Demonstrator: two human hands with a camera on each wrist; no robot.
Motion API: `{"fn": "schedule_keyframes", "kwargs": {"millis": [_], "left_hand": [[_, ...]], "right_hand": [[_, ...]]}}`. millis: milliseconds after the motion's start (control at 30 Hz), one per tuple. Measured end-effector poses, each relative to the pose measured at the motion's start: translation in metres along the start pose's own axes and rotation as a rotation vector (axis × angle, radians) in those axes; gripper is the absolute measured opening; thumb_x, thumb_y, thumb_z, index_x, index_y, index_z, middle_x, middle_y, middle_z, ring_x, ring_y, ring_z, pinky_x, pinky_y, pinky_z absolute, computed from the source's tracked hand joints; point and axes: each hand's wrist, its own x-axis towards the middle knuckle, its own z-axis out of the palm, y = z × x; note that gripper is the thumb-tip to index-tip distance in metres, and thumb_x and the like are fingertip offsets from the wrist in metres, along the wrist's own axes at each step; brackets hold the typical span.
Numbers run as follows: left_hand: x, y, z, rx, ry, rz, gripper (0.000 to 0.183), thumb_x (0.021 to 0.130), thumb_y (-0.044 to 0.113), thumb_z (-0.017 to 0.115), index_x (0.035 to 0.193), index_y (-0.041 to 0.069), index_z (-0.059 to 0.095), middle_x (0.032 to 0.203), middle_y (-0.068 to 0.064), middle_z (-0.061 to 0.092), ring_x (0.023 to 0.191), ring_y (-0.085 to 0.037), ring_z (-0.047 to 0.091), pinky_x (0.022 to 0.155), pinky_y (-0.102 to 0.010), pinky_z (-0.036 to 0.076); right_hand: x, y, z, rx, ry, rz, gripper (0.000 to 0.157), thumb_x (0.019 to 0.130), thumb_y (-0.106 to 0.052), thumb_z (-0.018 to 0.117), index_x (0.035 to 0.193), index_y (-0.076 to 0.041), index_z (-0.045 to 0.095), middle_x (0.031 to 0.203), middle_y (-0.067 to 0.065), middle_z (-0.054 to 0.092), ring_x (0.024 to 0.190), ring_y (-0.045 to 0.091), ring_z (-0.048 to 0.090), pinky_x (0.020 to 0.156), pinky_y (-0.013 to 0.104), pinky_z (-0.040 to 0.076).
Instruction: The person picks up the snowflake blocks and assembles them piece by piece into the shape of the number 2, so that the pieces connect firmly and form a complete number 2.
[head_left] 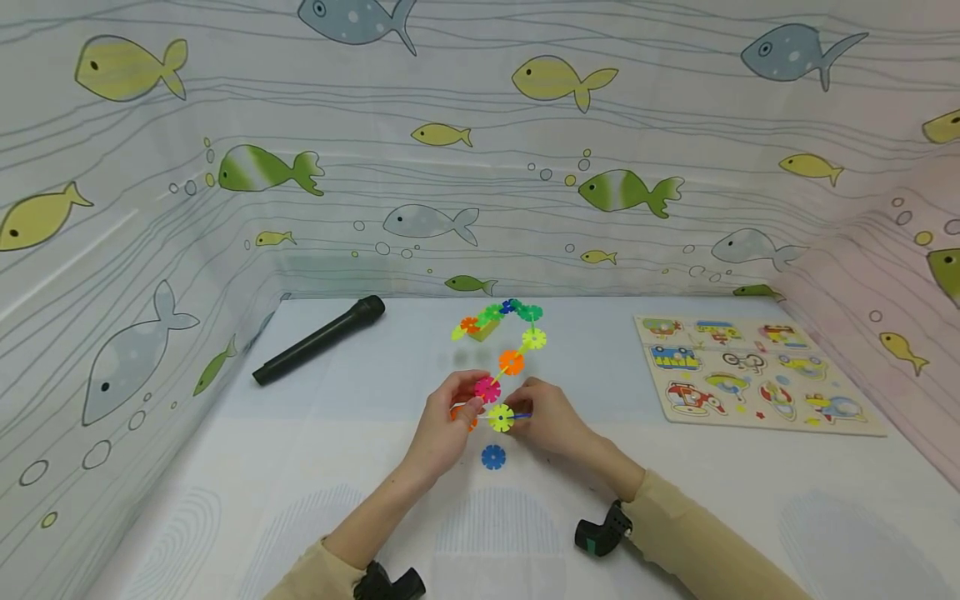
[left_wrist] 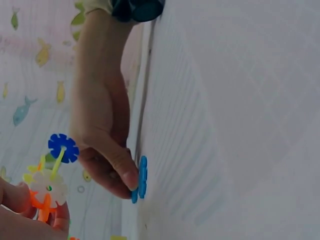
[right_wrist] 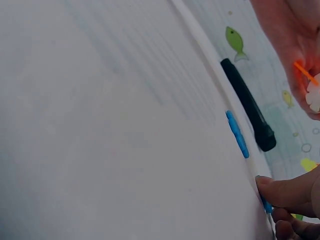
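Observation:
My left hand (head_left: 446,423) grips a curved chain of colourful notched plastic discs, near its pink disc (head_left: 487,389) and a white disc (left_wrist: 51,189). The chain arches away over the table, through an orange disc (head_left: 512,362) and yellow and green ones. At its near end, a yellow disc (head_left: 501,417) carries a dark blue disc (left_wrist: 63,148). Close beside that end, my right hand (head_left: 551,418) pinches a light blue disc (right_wrist: 266,204) between thumb and fingers, low by the tabletop. A loose blue disc (head_left: 492,457) lies on the table just in front of the hands.
A black microphone (head_left: 318,340) lies at the back left. On the right rests a wooden puzzle board (head_left: 757,375) with vehicle pictures. A small yellowish block (head_left: 484,330) sits under the chain's far part. Fish-patterned cloth walls (head_left: 495,167) surround the white table.

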Motion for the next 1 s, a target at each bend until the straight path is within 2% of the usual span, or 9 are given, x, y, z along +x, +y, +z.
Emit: {"fn": "schedule_keyframes", "kwargs": {"millis": [267,533,667,800,933,1000], "left_hand": [[0.000,-0.002,0.001,-0.004,-0.006,-0.010,0.036,0.101,0.002,0.053,0.136,0.010,0.055,0.125,-0.009,0.060,0.108,-0.026,0.061,0.091,-0.033,0.056],[0.000,-0.003,0.002,-0.015,-0.005,-0.007,0.036,0.101,0.001,0.052,0.135,0.009,0.055,0.123,-0.010,0.061,0.108,-0.027,0.061,0.091,-0.028,0.056],[0.001,-0.003,0.003,-0.014,-0.008,-0.013,0.036,0.101,0.001,0.051,0.136,0.008,0.055,0.123,-0.010,0.060,0.109,-0.028,0.061,0.093,-0.033,0.056],[0.001,-0.002,0.005,-0.004,-0.008,-0.022,0.035,0.101,0.001,0.051,0.136,0.009,0.055,0.123,-0.010,0.060,0.110,-0.030,0.060,0.092,-0.035,0.056],[0.000,-0.003,0.005,0.017,-0.007,-0.029,0.035,0.101,0.003,0.052,0.136,0.009,0.055,0.122,-0.010,0.061,0.110,-0.032,0.060,0.091,-0.035,0.056],[0.000,-0.003,0.005,0.024,-0.005,-0.030,0.035,0.101,0.003,0.052,0.135,0.009,0.055,0.122,-0.009,0.061,0.109,-0.030,0.061,0.091,-0.034,0.056]], "right_hand": [[-0.004,-0.003,-0.001,0.029,0.015,0.057,0.025,0.076,-0.007,0.085,0.097,-0.009,0.071,0.087,-0.003,0.065,0.076,0.012,0.054,0.070,0.024,0.049],[-0.021,-0.004,-0.016,0.105,0.004,0.088,0.011,0.085,-0.011,0.079,0.093,-0.016,0.072,0.082,-0.006,0.064,0.075,0.014,0.054,0.066,0.023,0.048],[-0.032,-0.001,-0.031,0.134,-0.021,0.105,0.007,0.089,-0.015,0.075,0.094,-0.013,0.070,0.081,-0.005,0.065,0.075,0.015,0.056,0.064,0.022,0.047],[-0.042,0.001,-0.045,0.218,-0.069,0.118,0.013,0.093,-0.015,0.070,0.100,-0.006,0.064,0.083,0.003,0.072,0.074,0.022,0.062,0.065,0.024,0.052],[-0.047,0.000,-0.052,0.296,-0.115,0.090,0.017,0.097,-0.015,0.066,0.106,-0.002,0.059,0.082,0.008,0.073,0.074,0.028,0.065,0.068,0.028,0.056],[-0.048,0.001,-0.054,0.301,-0.111,0.067,0.018,0.098,-0.015,0.065,0.109,-0.002,0.059,0.081,0.007,0.072,0.074,0.029,0.064,0.069,0.029,0.057]]}}
